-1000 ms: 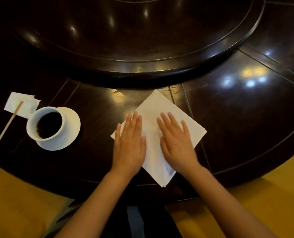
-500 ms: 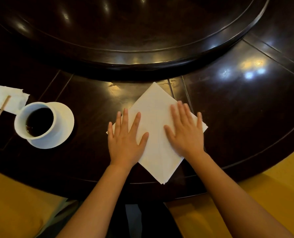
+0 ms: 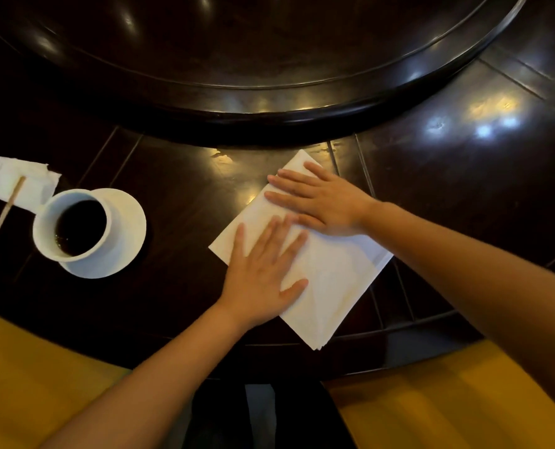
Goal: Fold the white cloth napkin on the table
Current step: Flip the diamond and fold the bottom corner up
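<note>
The white cloth napkin (image 3: 331, 273) lies folded into a square, turned like a diamond, on the dark wooden table (image 3: 179, 196). My left hand (image 3: 263, 273) rests flat on its near left part, fingers spread and pointing away from me. My right hand (image 3: 321, 199) lies flat across the far corner, fingers pointing left, and hides most of that corner. Both palms press on the cloth and neither grips it. A crease runs down the uncovered near right part.
A white cup of dark drink (image 3: 72, 226) on a saucer (image 3: 124, 234) stands to the left. Beyond it a small paper napkin (image 3: 20, 186) lies under a wooden stirrer (image 3: 2, 218). A raised round turntable (image 3: 269, 102) fills the far side. Yellow seats (image 3: 26, 367) flank me.
My right hand has swung from the napkin's right side up to its far corner, fingers now pointing left. My left hand has slid right, further onto the cloth.
</note>
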{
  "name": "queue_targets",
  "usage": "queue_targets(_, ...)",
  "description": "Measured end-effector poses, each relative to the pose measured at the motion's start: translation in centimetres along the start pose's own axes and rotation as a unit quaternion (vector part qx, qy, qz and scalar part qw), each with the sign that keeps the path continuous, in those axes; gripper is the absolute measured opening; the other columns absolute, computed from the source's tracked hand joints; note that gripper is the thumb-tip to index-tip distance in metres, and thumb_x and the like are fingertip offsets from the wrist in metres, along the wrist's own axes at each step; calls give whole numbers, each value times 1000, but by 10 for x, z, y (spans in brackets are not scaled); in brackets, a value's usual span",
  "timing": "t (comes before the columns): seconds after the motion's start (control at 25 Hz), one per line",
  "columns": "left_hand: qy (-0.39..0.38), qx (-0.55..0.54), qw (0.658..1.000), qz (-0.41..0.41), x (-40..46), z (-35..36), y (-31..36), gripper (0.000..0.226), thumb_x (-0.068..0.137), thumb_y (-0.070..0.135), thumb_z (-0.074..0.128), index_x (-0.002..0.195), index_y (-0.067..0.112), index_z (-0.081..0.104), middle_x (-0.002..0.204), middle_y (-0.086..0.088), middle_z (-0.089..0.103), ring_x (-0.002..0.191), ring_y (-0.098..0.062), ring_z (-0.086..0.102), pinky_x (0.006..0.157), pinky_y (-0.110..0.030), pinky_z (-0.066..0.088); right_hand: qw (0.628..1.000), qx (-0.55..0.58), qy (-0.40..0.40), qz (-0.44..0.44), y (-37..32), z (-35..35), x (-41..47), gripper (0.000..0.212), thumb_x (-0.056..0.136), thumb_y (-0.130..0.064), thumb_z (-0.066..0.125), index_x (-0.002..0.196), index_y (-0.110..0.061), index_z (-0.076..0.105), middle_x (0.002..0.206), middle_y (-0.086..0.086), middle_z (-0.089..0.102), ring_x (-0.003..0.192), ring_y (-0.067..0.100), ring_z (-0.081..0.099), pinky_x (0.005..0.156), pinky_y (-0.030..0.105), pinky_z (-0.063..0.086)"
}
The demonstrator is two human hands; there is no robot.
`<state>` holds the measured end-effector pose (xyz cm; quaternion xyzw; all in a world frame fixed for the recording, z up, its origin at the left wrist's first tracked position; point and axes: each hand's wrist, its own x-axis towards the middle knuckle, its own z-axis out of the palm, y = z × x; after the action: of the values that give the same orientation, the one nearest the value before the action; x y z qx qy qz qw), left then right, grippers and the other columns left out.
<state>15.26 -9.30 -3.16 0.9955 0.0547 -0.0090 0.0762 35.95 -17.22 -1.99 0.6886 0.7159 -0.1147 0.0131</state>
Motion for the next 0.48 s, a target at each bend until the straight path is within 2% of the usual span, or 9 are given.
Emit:
queue_targets(0.08, -20, -5, 993, 120, -1, 1, -3, 61, 90, 54, 31, 146, 29, 24, 155, -9, 19, 143, -23, 15, 109, -58, 4, 1000, -11, -1, 0, 8, -4, 3, 59, 95, -50, 10, 148, -26, 6, 158, 3, 5, 144, 19, -3, 116, 45, -4)
queue_targets(0.28, -75, -17, 948, 309, -16, -3, 1, 53, 97, 49, 29, 147, 32, 24, 156, -5, 16, 144, -23, 6, 109, -59, 10, 997, -20, 1, 70, 21, -10, 14, 66, 91, -58, 11, 148, -27, 1, 158, 3, 1, 144, 19, -5, 115, 47, -5)
queue_targets(0.48, -104, -3, 925, 366, -33, -5, 5, 53, 98, 48, 26, 148, 30, 19, 157, -1, 16, 144, -22, 5, 109, -59, 10, 990, -18, 8, 138, 27, -9, 19, 72, 90, -60, 12, 148, -20, -2, 158, 2, 0, 144, 18, -4, 114, 46, -9)
